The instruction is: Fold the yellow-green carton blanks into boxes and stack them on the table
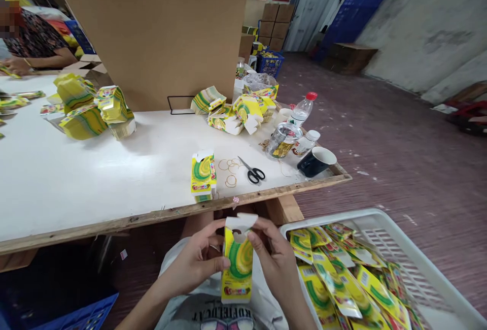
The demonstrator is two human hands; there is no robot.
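Note:
A yellow carton (239,269) with a green spiral print stands upright between my two hands, above my lap. Its white top flap is raised. My left hand (201,259) grips the left edge, thumb on the front face. At the upper right edge, my right hand (272,249) pinches the carton with its thumb near the cut-out. On the table just beyond lies a stack of flat yellow cartons (203,173). Beside that stack are several rubber bands (230,181) and black-handled scissors (254,171).
To my right, a white plastic basket (375,213) holds many yellow packets. A dark mug (316,162), a jar (282,142) and bottles line the table's right end. Bundles of flat cartons (247,110) lie before a tall cardboard sheet (163,30). A person (41,40) sits far left.

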